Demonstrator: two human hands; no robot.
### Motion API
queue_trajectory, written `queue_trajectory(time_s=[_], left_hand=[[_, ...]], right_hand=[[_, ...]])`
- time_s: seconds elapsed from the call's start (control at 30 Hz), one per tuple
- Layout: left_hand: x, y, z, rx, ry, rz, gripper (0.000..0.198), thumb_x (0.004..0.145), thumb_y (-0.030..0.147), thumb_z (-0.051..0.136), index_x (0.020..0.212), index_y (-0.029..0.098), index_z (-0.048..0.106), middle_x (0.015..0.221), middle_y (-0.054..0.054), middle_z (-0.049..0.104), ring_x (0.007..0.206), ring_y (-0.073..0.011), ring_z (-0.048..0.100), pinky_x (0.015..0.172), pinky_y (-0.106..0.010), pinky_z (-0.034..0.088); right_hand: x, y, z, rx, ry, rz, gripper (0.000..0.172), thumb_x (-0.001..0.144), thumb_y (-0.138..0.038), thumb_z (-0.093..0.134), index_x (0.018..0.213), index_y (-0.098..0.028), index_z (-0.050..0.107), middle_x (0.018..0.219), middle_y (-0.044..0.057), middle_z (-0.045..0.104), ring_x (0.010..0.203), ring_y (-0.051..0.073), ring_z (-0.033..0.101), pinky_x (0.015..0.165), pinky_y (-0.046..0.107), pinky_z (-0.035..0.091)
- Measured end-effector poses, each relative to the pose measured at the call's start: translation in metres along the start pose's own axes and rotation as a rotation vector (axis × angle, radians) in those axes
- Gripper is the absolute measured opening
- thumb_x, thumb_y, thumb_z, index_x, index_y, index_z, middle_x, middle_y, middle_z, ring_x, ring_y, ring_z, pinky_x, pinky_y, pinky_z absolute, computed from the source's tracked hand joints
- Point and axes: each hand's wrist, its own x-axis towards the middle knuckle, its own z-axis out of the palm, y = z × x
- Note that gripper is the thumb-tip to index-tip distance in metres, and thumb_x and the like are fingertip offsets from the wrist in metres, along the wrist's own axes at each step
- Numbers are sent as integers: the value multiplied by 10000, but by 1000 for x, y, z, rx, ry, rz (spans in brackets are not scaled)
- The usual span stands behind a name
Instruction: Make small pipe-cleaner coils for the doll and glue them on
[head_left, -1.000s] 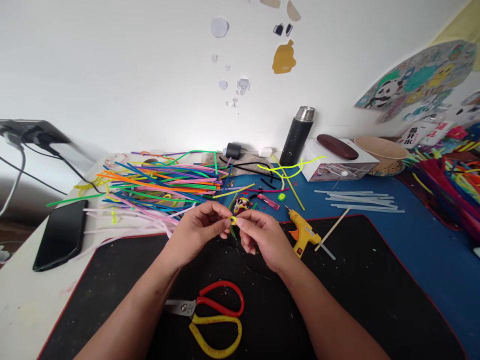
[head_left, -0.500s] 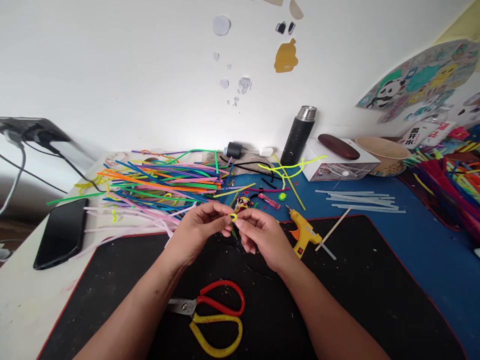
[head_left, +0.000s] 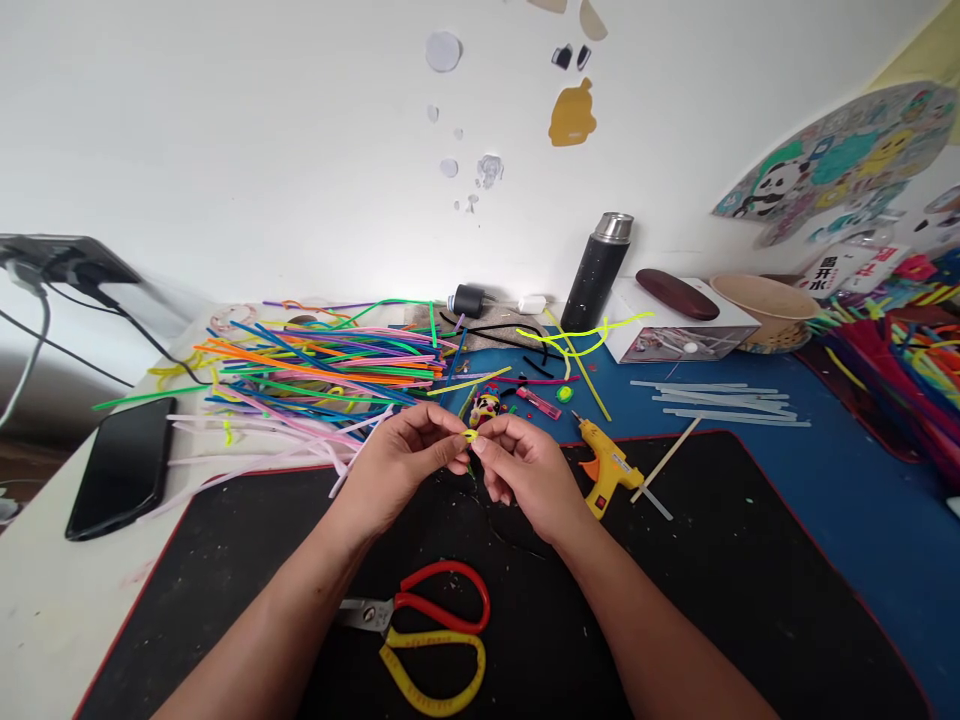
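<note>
Between the fingertips of both hands is a small curled piece of yellow pipe cleaner (head_left: 470,436), partly covered by the fingers. My left hand (head_left: 409,455) pinches it from the left with thumb and forefinger. From the right, my right hand (head_left: 525,465) pinches it the same way. Just behind the fingers stands a small colourful figure (head_left: 487,403) with a pale face and a red and blue top. Scissors (head_left: 435,635) with one red and one yellow handle lie on the black mat (head_left: 697,600), nearer to me than the hands.
Many coloured pipe cleaners (head_left: 322,360) are piled at the left, beside a black phone (head_left: 120,468). A yellow glue gun (head_left: 609,468) lies right of my hands, with clear glue sticks (head_left: 727,400) beyond it. A black thermos (head_left: 598,272) and a white box (head_left: 679,325) stand by the wall.
The yellow pipe cleaner piece has turned slightly between the fingertips, and its loop looks flatter. Both hands have stayed almost in place.
</note>
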Motion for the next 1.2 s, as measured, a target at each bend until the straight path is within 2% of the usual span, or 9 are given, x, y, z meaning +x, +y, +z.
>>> queue_trajectory(time_s=[0.27, 0.57, 0.77, 0.93, 1.2], left_hand=[[-1, 2, 1, 59, -15, 8, 288, 825, 425, 896, 883, 174, 766, 833, -25, 740, 756, -175, 715, 763, -301, 590], [0, 0, 3, 44, -52, -66, 357, 792, 477, 909, 852, 170, 736, 789, -19, 727, 714, -170, 700, 704, -296, 598], [-1, 5, -3, 134, -26, 11, 259, 863, 421, 868, 905, 185, 769, 842, -18, 730, 752, -157, 696, 752, -280, 576], [-2, 8, -2, 77, -11, 38, 288, 808, 391, 914, 930, 185, 754, 879, -19, 731, 749, -159, 700, 733, -283, 588], [-2, 3, 0, 157, -61, 97, 201, 864, 341, 868, 929, 182, 763, 859, -13, 721, 761, -143, 679, 733, -259, 564]], right_hand=[[0, -2, 0, -20, 21, -5, 288, 884, -479, 744, 925, -212, 644, 557, -66, 584, 430, 106, 504, 399, 203, 349], [-1, -4, 0, -27, 29, -6, 286, 897, -482, 726, 921, -213, 632, 563, -66, 583, 443, 109, 521, 413, 207, 368], [-2, -6, -1, -35, 30, -3, 262, 896, -457, 727, 899, -210, 640, 550, -69, 570, 441, 107, 507, 414, 211, 356], [-2, -7, 0, -16, 26, 10, 242, 893, -438, 723, 894, -213, 635, 535, -73, 569, 431, 104, 498, 412, 209, 352], [-2, -5, 0, -11, 17, 10, 228, 894, -423, 714, 891, -212, 626, 516, -82, 559, 426, 102, 490, 412, 202, 354]])
